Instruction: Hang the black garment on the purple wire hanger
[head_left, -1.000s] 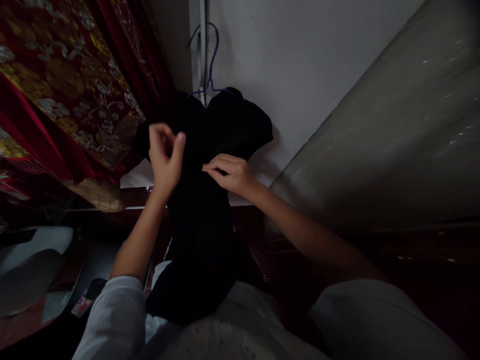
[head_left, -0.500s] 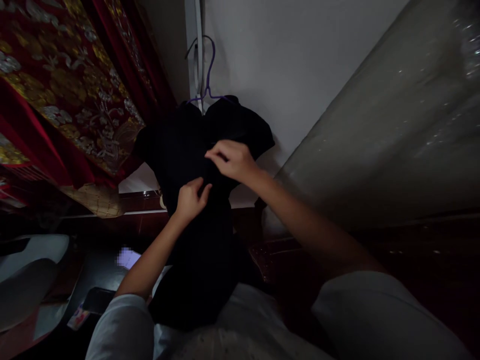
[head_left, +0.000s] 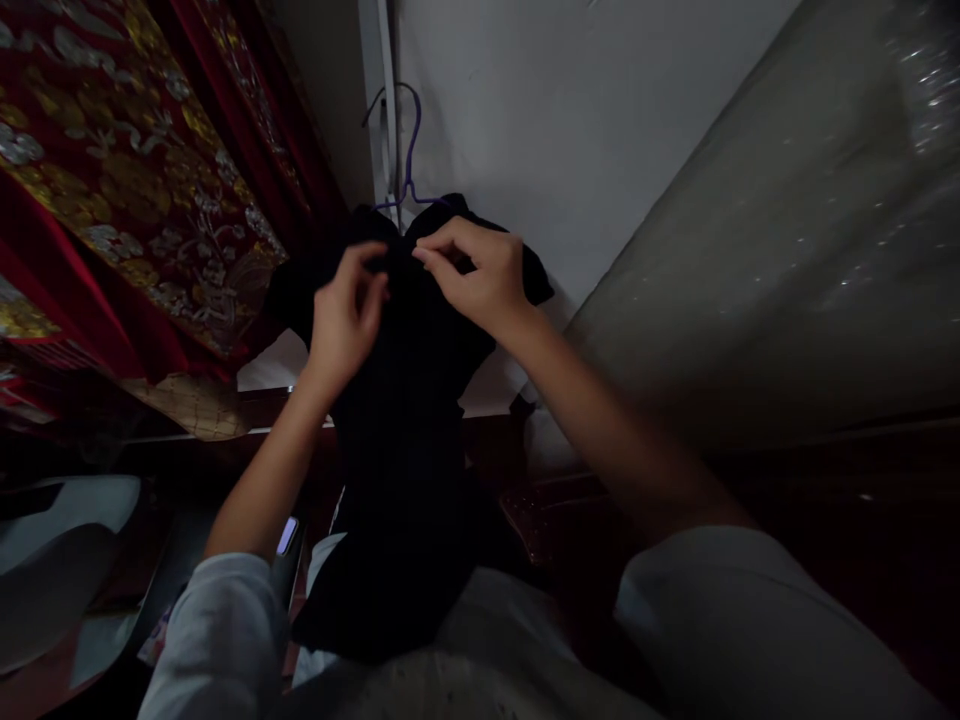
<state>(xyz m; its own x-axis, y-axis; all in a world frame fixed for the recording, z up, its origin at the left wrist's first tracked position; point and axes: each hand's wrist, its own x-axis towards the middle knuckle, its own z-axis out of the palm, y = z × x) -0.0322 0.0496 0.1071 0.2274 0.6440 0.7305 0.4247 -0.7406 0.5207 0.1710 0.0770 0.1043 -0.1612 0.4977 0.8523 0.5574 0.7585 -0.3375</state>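
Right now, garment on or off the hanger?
On: the garment hangs from the purple hanger, whose arms run into its neckline.

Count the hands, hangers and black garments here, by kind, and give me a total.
Hands, left hand and right hand: 2
Purple hanger: 1
Black garment: 1
Total: 4

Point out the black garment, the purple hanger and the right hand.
Black garment (head_left: pixel 397 440), head view: middle of its front.
Purple hanger (head_left: pixel 409 158), head view: neck below hook.
Right hand (head_left: pixel 491 275), head view: back of hand.
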